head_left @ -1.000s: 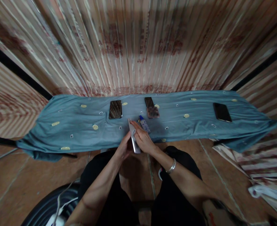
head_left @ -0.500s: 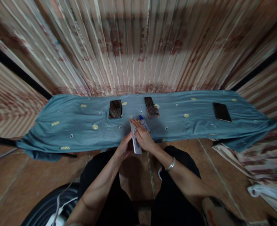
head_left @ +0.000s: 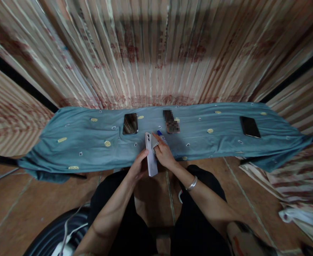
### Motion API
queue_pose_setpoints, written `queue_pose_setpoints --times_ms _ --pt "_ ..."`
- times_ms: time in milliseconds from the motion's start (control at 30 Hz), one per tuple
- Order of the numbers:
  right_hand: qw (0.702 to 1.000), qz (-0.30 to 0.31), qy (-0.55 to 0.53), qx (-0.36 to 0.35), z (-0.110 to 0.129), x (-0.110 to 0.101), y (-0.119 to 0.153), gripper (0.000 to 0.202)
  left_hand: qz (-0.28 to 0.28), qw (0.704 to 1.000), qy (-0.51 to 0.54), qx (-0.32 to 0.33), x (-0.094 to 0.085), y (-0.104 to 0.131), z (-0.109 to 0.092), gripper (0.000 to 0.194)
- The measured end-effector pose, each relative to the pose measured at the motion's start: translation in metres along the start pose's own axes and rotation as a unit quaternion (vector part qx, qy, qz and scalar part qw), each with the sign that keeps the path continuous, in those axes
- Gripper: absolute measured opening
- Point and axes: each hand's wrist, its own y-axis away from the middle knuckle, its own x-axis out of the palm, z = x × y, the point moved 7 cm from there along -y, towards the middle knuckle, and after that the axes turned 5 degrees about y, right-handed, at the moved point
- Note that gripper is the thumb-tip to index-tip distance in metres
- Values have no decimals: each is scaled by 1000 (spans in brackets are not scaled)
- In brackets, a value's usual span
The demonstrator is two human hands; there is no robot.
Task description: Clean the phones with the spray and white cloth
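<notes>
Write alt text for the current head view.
A person's left hand holds a pale phone, camera lenses showing, while the right hand holds a pale cloth beside it. On the teal tablecloth beyond are a blue-capped bottle partly hidden by the right hand, a black phone at left, a dark pixelated item mid-table and a black device at right.

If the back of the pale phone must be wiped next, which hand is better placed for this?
Probably the right hand: it holds the cloth beside the phone's back, while the left hand is occupied holding the pale phone.
</notes>
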Motion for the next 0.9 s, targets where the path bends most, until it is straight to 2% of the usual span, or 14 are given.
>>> queue_pose_setpoints --times_ms 167,433,600,733,900 --pt "998 -32 42 -35 8 -9 2 55 7 1000 1 10 0 -2 2 44" --pt "993 -32 63 -97 29 -15 6 59 22 1000 0 -3 6 -3 8 41" --pt "995 -23 61 -78 16 -7 -1 61 -6 1000 6 10 0 -1 2 37" --pt "997 -20 45 -51 4 -1 -6 54 -21 1000 15 1 -3 2 -3 31" --pt "998 -7 38 -50 3 8 -5 52 -44 998 42 -1 -6 1 -9 22"
